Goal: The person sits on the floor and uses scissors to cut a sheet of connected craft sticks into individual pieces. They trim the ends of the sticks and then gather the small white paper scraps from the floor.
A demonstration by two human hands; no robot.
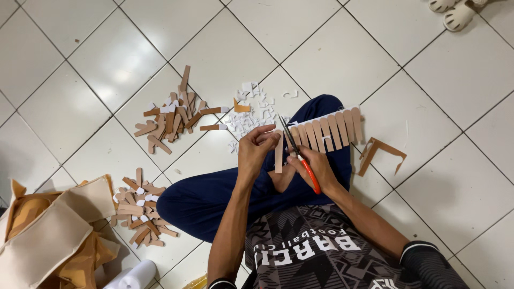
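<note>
White tiled floor (pixel 80 101) with dark grout lines set diagonally; the person sits cross-legged on it, seen from above. At far left, a heap of tan fabric pieces (pixel 48 230) lies against the frame edge, with a white roll (pixel 136 275) just below it. Next along, a lower pile of cut brown strips (pixel 140 214) lies beside the person's knee; a second, upper pile of brown strips (pixel 174 118) lies further out on the floor, some strips white-tipped. White offcuts (pixel 251 112) are scattered just to the right of the upper pile. Left hand (pixel 256 155) is closed in a pinch on the top of a single brown strip (pixel 279 155), which hangs with its long axis near vertical, directly between the two hands. Right hand (pixel 316 167) is closed through the red handles of scissors (pixel 293 144); the blades point up and away from the body, lying just right of the held strip and touching or nearly touching it. The strip is nearer the left hand, which holds it; the blades approach from its right side. Beyond the blades, a comb-like brown sheet (pixel 332 128), partly slit into parallel strips, rests across the blue-trousered knee. A bent brown offcut (pixel 381 152) lies on the floor to the right, and pale sandals (pixel 455 13) sit at the top right corner
</note>
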